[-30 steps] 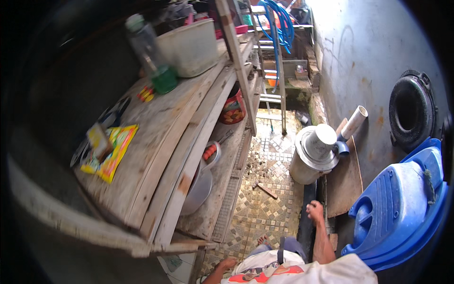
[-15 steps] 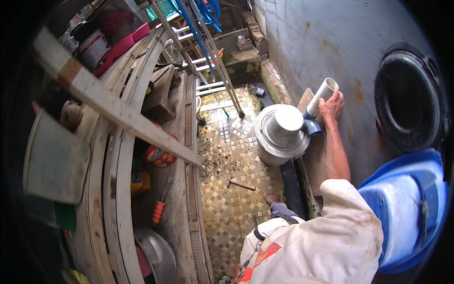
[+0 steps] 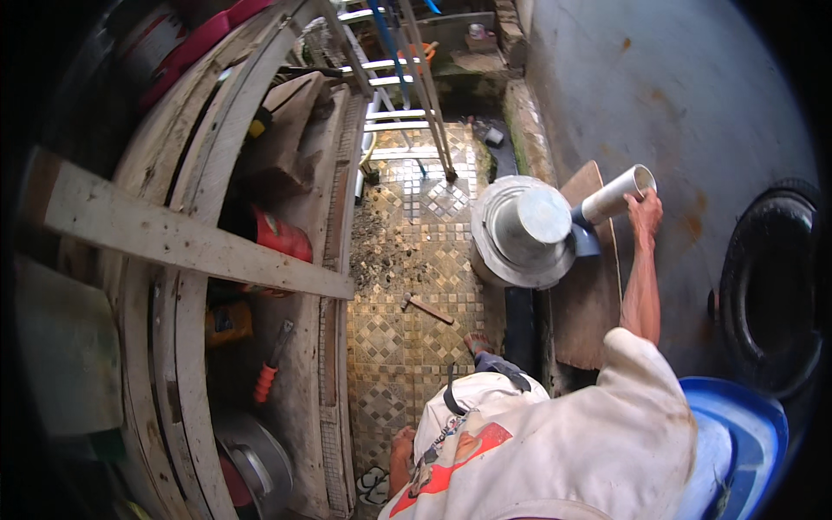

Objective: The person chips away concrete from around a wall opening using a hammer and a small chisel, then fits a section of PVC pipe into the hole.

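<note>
One left hand (image 3: 402,446), low beside the shirt (image 3: 572,442) (whether it held anything could not be told). One hammer (image 3: 431,310), wooden-handled, lay on mosaic tiles (image 3: 377,338). One round grey vessel (image 3: 539,217), stepped. One white pipe (image 3: 610,198), cylindrical, slanted right of it; one right hand (image 3: 644,213) gripped its open rim.

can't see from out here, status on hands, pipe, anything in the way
Right hand on white pipe, at its open end. Left hand low, grip unclear. Pipe's other end at blue-grey fitting. Hammer on tiled floor, apart from both hands.
</note>
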Available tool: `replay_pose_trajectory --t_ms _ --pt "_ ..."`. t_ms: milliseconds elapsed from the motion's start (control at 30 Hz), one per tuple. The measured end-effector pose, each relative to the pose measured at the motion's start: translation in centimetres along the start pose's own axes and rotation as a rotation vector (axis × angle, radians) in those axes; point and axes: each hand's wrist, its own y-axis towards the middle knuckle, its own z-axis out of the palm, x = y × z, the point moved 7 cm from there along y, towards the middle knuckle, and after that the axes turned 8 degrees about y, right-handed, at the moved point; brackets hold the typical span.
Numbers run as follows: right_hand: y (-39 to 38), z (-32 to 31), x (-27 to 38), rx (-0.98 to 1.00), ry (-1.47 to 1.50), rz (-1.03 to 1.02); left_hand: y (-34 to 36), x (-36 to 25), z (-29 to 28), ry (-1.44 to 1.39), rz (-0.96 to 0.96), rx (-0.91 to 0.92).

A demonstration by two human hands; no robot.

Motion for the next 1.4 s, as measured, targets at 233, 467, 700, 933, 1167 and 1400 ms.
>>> replay_pose_trajectory --t_ms 233,467,700,933,1167,1400 --pt "-0.9 -8.3 4.6 -0.184 0.009 -0.306 1.3 -2.2 -0.4 -0.1 -0.087 -0.097" --pt "-6.1 -21.3 19.1 -0.348 0.28 -0.531 6.3 1.3 1.0 0.151 0.143 -0.035" --pt "-6.7 -30.1 24.4 -0.271 0.707 -0.603 3.2 -8.6 3.2 0.029 0.282 0.103" --pt "-4.7 -34.5 27.5 -0.117 1.363 -0.441 -6.1 -20.9 0.5 -0.082 0.626 0.047" --pt "-2.2 -33.9 29.4 0.006 1.424 -0.423 -4.6 -17.4 1.2 -0.046 0.651 -0.015" --pt "0.9 -29.4 28.5 0.305 1.801 -0.46 -7.2 -15.8 2.3 -0.184 0.596 -0.033"
